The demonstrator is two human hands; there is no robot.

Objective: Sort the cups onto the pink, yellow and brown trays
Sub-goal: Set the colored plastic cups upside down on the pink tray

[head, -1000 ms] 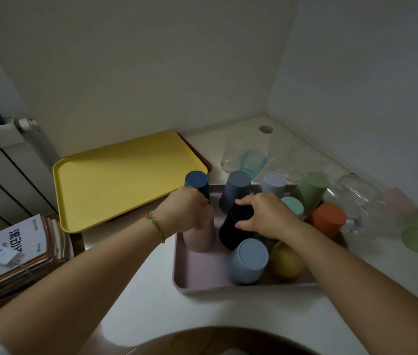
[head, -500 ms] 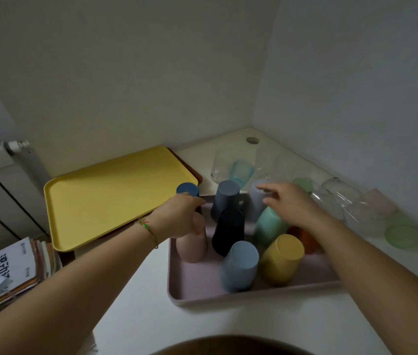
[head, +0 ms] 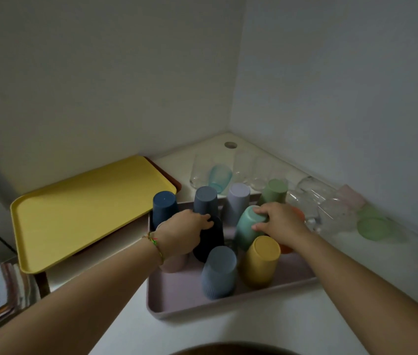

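Left hand (head: 181, 233) curls over the top of the black cup (head: 209, 242), holding it; right hand (head: 278, 221) grips the teal cup (head: 247, 228), tilted, at 3 o'clock of the black one; both stand on the pink tray (head: 177, 295). Cups look light, rigid, matte plastic; grasp around the upturned base. Half a second ago the right hand reached further back, teal cup untouched; yellow tray (head: 79, 208) at 10 o'clock, bare.
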